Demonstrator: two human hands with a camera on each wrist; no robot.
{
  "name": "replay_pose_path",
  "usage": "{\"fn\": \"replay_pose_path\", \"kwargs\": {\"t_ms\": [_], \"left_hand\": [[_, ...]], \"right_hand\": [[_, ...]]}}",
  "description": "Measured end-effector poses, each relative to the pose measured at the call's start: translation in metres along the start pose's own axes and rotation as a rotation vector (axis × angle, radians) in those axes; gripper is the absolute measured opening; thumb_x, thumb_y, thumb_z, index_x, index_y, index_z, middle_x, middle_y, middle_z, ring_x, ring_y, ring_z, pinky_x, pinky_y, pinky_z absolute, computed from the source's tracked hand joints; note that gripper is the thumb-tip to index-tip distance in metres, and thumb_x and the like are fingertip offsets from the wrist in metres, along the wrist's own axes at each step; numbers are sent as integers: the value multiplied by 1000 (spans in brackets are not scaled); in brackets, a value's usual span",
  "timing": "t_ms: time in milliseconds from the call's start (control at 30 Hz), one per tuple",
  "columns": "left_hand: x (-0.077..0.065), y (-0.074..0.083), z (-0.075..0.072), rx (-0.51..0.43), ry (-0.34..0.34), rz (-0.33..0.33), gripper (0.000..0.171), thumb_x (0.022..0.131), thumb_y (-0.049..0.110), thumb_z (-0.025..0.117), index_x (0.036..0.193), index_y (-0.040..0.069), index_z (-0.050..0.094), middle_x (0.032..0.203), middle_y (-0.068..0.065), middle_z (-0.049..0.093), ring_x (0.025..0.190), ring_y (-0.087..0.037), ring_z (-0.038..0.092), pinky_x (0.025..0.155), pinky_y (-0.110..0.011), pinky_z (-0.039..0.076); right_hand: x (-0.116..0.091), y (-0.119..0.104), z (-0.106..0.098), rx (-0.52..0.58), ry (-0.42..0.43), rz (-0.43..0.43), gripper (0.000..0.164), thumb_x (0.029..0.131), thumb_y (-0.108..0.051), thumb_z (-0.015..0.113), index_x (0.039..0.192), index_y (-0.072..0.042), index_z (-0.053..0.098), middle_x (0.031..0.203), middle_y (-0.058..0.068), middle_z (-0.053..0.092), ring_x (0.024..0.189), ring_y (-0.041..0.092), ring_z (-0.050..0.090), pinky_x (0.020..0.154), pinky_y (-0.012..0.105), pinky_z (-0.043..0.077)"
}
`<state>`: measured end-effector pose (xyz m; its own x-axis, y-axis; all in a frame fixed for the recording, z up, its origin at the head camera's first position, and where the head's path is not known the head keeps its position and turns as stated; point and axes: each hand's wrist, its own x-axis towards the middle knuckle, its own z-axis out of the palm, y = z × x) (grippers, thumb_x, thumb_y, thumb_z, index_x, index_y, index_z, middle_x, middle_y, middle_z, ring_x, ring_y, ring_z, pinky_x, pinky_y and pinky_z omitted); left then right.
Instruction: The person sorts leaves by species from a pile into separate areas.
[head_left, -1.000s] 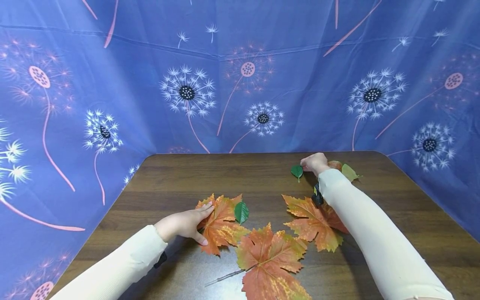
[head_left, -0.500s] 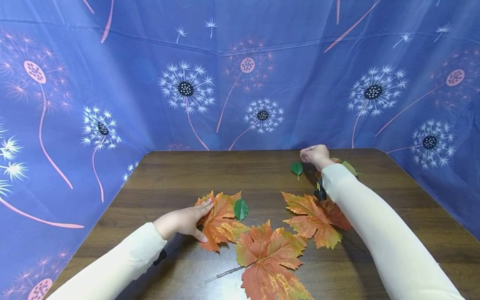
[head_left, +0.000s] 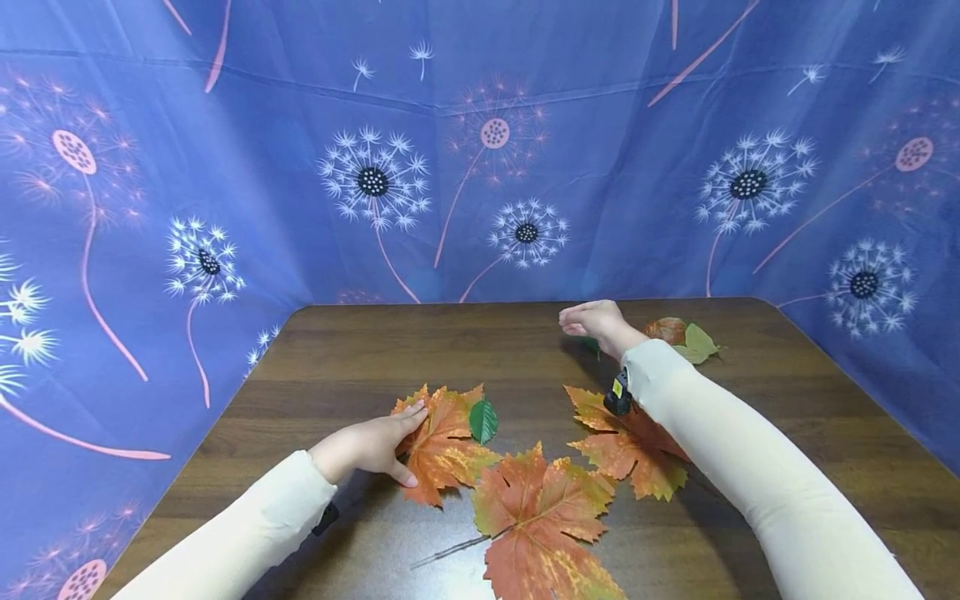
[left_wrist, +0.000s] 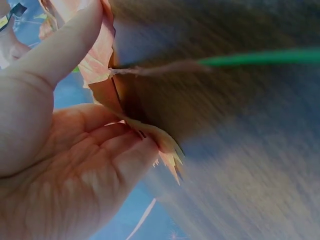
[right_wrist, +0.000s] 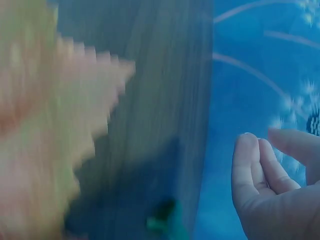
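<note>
My left hand [head_left: 371,446] rests on an orange maple leaf [head_left: 444,450] at the left, its fingers nearly straight and the thumb spread apart. In the left wrist view the fingertips [left_wrist: 142,152] touch this leaf's edge. A small green leaf [head_left: 483,421] lies at its right side. Toward the table's back, my right hand [head_left: 596,323] hovers with loosely bent fingers and nothing visible between them. Partly hidden beneath it is another small green leaf [head_left: 592,344]. Below the right wrist lies a second orange maple leaf [head_left: 626,450], partly covered by the sleeve.
A third maple leaf [head_left: 536,525] with a thin stem [head_left: 459,548] lies at the front middle of the wooden table [head_left: 360,358]. At the back right are a brownish rounded thing [head_left: 664,330] and a yellow-green leaf [head_left: 699,344]. A blue dandelion-patterned cloth [head_left: 465,75] hangs behind.
My right hand has shifted left, away from the brownish thing and over the small green leaf, uncovering the yellow-green leaf. The left hand stays on its maple leaf.
</note>
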<state>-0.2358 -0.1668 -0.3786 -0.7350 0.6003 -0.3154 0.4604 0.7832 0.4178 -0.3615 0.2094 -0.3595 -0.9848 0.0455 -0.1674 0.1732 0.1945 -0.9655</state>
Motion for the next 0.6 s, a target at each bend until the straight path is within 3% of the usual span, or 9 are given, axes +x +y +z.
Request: {"fn": "replay_pose_path", "kwargs": {"t_ms": [133, 200, 333, 467, 600], "left_hand": [[0, 1, 1, 6, 19, 11, 102, 73, 24, 84, 149, -8, 25, 159, -24, 17, 145, -40, 22, 114, -52, 27], [0, 3, 1, 7, 31, 16, 102, 72, 23, 85, 149, -9, 26, 158, -25, 19, 145, -41, 23, 114, -52, 27], [-1, 4, 2, 7, 51, 20, 101, 72, 22, 85, 148, -10, 27, 157, -27, 20, 144, -42, 24, 114, -52, 27], [-2, 2, 1, 12, 55, 18, 99, 73, 23, 84, 148, -11, 27, 158, -26, 20, 144, -42, 25, 114, -52, 27], [-3, -1, 2, 19, 51, 14, 99, 74, 24, 84, 148, -10, 27, 158, -25, 20, 144, -41, 25, 114, -52, 28]], "right_hand": [[-6, -1, 20, 13, -71, -16, 36, 93, 1, 59, 125, 17, 54, 81, 1, 71, 75, 9, 69, 92, 33, 53], [-11, -1, 30, 10, -107, -16, 36, 92, 1, 60, 124, 17, 55, 82, 2, 72, 77, 10, 70, 90, 33, 54], [-19, -4, 51, -7, -176, -27, 36, 91, 0, 62, 122, 17, 56, 96, 13, 74, 91, 22, 72, 94, 38, 52], [-27, -6, 66, -86, -266, -28, 38, 91, -4, 65, 125, 12, 58, 116, 20, 68, 111, 34, 65, 103, 45, 45], [-36, -6, 78, -193, -392, -39, 37, 91, -8, 67, 124, 8, 61, 124, 21, 64, 114, 36, 62, 105, 45, 44]]}}
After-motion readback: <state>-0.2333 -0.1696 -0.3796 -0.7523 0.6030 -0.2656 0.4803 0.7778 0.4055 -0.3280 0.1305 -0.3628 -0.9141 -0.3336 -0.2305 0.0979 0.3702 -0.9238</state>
